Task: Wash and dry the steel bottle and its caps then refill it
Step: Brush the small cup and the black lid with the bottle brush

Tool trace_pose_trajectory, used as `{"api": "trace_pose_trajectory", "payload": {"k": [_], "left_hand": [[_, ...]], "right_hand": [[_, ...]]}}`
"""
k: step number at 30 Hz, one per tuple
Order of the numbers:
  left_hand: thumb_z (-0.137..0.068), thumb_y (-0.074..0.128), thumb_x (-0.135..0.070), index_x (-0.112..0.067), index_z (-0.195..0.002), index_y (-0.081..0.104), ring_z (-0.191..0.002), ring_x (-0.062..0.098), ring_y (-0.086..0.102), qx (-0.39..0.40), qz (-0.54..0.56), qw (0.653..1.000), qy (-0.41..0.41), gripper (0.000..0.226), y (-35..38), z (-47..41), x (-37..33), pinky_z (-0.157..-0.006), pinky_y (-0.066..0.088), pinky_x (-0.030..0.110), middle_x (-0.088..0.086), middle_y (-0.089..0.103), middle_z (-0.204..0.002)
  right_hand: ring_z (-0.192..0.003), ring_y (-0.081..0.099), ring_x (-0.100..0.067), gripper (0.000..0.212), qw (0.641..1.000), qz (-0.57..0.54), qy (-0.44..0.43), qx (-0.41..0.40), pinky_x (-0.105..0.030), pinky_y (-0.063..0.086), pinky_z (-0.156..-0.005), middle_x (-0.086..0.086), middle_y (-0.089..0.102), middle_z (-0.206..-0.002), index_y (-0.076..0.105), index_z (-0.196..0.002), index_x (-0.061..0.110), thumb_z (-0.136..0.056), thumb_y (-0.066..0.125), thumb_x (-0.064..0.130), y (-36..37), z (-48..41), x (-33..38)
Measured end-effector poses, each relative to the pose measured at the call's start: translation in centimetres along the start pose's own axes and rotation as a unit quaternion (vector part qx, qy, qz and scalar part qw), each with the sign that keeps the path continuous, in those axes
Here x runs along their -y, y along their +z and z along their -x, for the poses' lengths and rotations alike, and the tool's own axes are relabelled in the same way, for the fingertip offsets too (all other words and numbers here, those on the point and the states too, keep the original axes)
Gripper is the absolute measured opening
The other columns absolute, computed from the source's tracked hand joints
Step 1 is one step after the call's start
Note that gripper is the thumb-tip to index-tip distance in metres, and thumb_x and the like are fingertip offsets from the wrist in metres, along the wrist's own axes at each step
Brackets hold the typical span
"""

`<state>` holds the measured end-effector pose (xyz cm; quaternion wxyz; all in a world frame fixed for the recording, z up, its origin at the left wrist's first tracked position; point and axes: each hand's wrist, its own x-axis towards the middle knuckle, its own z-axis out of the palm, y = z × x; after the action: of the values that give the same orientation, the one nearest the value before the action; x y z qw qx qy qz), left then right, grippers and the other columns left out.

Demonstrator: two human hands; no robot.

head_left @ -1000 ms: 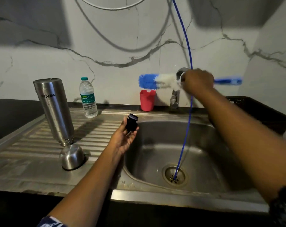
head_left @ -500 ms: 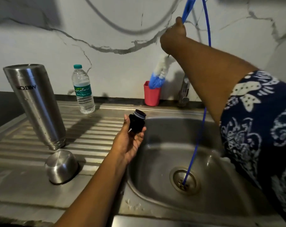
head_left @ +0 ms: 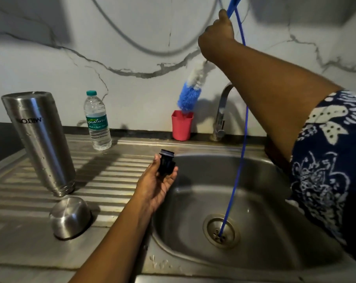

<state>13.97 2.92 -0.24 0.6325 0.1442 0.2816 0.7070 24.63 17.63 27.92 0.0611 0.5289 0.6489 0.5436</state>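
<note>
The steel bottle [head_left: 40, 144] stands upside down, mouth on the ribbed drainboard [head_left: 115, 172], at the far left, beaded with drops. Just near of it its domed steel cap [head_left: 71, 217] lies rim down. The left hand [head_left: 156, 184] is held palm up over the left edge of the sink basin [head_left: 193, 252], thumb and lightly curled fingers pinching the black inner cap [head_left: 166, 163], which points up and away. The right hand [head_left: 215, 37] is raised high against the marble wall, fingers wrapped round the blue handle of a bottle brush [head_left: 190, 94] with the thumb along it. The brush hangs slanted, its blue-and-white bristle head down, the tip at the mouth of a pink cup [head_left: 182, 125] on the far ledge. The right forearm crosses in front of the top of the faucet [head_left: 222, 115] and hides its spout. A thin blue tube [head_left: 240, 160] drops from above, passes just beside the right hand and runs through the middle of the basin into the drain [head_left: 221, 231]. A plastic water bottle [head_left: 97, 121] stands capped at the far edge of the drainboard, between the steel bottle and the cup. A grey cable [head_left: 142, 48] loops across the wall.
</note>
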Motion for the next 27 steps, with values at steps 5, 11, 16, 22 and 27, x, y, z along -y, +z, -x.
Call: {"api": "trace_pose_trajectory", "payload": {"k": [5, 11, 16, 22, 27], "left_hand": [[-0.071, 0.065, -0.019, 0.001, -0.136, 0.043, -0.079, 0.031, 0.067, 0.030, 0.007, 1.000, -0.002, 0.071, 0.8, 0.9, -0.3, -0.059, 0.059, 0.029, 0.020, 0.061, -0.102], [-0.073, 0.060, -0.019, 0.003, -0.137, 0.040, -0.073, 0.030, 0.072, 0.044, 0.005, 0.999, 0.002, 0.071, 1.1, 1.5, 0.2, -0.061, 0.060, 0.032, 0.019, 0.071, -0.087], [-0.074, 0.061, -0.026, 0.001, -0.134, 0.046, -0.076, 0.022, 0.073, 0.024, -0.036, 0.999, 0.019, 0.068, 1.2, 1.5, 0.6, -0.059, 0.059, 0.029, 0.012, 0.073, -0.089], [-0.051, 0.089, -0.037, -0.003, -0.125, 0.054, -0.087, 0.021, 0.071, 0.015, -0.059, 0.997, 0.036, 0.089, 1.3, 1.6, 0.8, -0.060, 0.057, 0.026, 0.016, 0.070, -0.108], [-0.050, 0.089, -0.040, -0.003, -0.127, 0.054, -0.086, 0.024, 0.072, 0.028, -0.064, 0.997, 0.037, 0.092, 0.9, 1.1, 1.0, -0.061, 0.057, 0.024, 0.015, 0.071, -0.105]], "right_hand": [[-0.110, 0.053, -0.038, 0.020, 0.995, -0.069, 0.074, -0.023, -0.046, 0.018, -0.110, -0.020, 0.061, -0.111, 0.057, -0.109, 0.004, -0.093, 0.047, 0.010, -0.4, 4.0, -4.7], [-0.101, 0.056, -0.032, 0.017, 0.948, -0.285, 0.140, 0.007, -0.046, 0.022, -0.105, -0.009, 0.066, -0.105, 0.067, -0.104, 0.022, -0.093, 0.055, 0.027, 3.7, 12.9, -8.6], [-0.106, 0.055, -0.023, 0.017, 0.821, -0.550, 0.147, 0.030, -0.034, 0.020, -0.083, 0.003, 0.067, -0.103, 0.065, -0.103, 0.036, -0.096, 0.050, 0.031, 8.0, 23.3, -6.2], [-0.098, 0.057, -0.024, 0.028, 0.786, -0.606, 0.120, -0.022, -0.033, 0.022, -0.072, 0.002, 0.066, -0.094, 0.067, -0.111, 0.036, -0.092, 0.058, 0.018, 12.8, 28.7, -1.0], [-0.087, 0.057, -0.027, 0.038, 0.785, -0.611, 0.090, -0.043, -0.035, 0.022, -0.073, 0.001, 0.064, -0.089, 0.069, -0.110, 0.029, -0.080, 0.047, 0.021, 15.7, 30.8, 1.2]]}}
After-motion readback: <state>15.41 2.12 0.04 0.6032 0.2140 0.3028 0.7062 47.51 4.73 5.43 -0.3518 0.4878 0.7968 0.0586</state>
